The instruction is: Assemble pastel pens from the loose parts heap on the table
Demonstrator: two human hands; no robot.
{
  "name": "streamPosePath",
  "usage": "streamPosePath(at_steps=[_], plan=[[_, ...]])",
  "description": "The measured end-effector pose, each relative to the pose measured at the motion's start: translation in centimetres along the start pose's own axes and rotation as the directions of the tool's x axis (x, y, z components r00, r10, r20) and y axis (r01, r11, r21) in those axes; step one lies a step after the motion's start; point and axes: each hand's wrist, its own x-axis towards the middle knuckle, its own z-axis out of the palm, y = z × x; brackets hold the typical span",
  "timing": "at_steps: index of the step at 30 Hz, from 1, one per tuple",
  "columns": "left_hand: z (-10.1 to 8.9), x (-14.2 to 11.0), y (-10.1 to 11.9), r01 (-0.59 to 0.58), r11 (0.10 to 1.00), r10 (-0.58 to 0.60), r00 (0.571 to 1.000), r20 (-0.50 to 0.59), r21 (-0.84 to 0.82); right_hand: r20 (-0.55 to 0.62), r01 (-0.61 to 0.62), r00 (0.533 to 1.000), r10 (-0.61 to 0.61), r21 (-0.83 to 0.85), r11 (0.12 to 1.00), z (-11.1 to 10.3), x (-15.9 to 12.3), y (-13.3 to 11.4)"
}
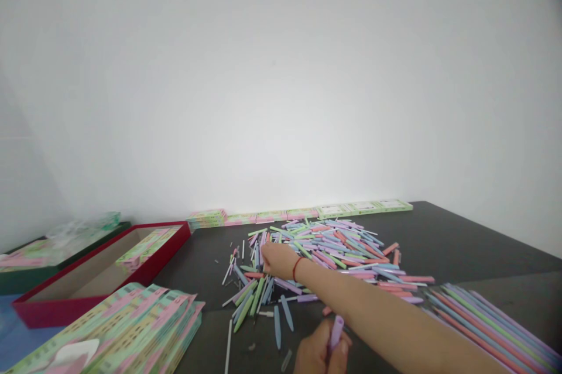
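Note:
My left hand (322, 349) is closed at the bottom centre of the head view, with a purple pen tube (336, 332) upright between thumb and fingers. Its top end looks hollow. My right hand (280, 260), a red cord at the wrist, reaches across to the left side of a pile of pastel pen parts (338, 242). Its fingers are curled and bent down among the parts; what they grip, if anything, is hidden. Green pen parts (256, 298) and blue pen parts (277, 327) lie loose just below it.
Assembled pencil-like sticks (487, 321) lie in a row at the right. Stacked printed packs (144, 327) fan out at the lower left, beside a red box (153, 268) and a green tray (26, 279). Flat boxes (364, 208) line the wall behind the dark table (456, 239).

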Motion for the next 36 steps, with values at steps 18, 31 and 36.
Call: streamPosePath(at_steps=[18, 31, 36], plan=[[-2.6, 0.6, 3.0, -0.059, 0.96, 0.042, 0.997, 0.071, 0.274, 0.139, -0.274, 0.859, 0.493, 0.938, 0.213, 3.1, -22.2, 0.6], [-3.5, 1.4, 3.0, 0.078, 0.971, -0.131, 0.964, -0.231, -0.225, 0.252, -0.228, 0.876, 0.412, 0.968, -0.107, 2.4, -21.4, 0.4], [-4.0, 1.9, 3.2, 0.115, 0.952, -0.182, 0.957, -0.226, -0.282, 0.25, -0.247, 0.86, 0.444, 0.967, -0.067, 2.3, -21.3, 0.3]])
